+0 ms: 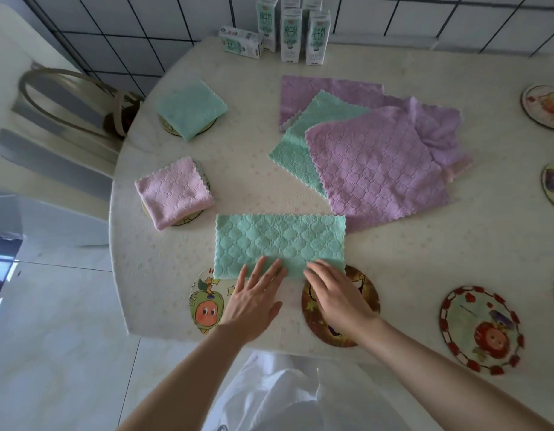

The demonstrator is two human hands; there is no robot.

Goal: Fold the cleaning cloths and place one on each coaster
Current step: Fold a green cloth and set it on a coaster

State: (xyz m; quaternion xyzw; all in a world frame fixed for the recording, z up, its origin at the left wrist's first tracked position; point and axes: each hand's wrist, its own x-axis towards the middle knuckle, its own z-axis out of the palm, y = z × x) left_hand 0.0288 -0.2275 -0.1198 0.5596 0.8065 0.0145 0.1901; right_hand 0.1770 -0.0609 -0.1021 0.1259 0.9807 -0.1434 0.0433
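Observation:
A green cloth [279,241], folded once into a long rectangle, lies near the table's front edge. My left hand [257,300] and my right hand [334,293] rest flat on its near edge, fingers spread. Under them sit a coaster with an orange-faced figure [205,306] and a dark brown coaster [328,328]. At the left, a folded pink cloth [173,191] covers one coaster and a folded green cloth [190,108] covers another. A pile of unfolded purple and green cloths [369,160] lies in the middle.
Several milk cartons [289,32] stand at the back by the tiled wall. A red-rimmed coaster [481,329] lies at the front right, and more coasters [543,105] line the right edge. A chair [67,98] stands left of the round table [394,259].

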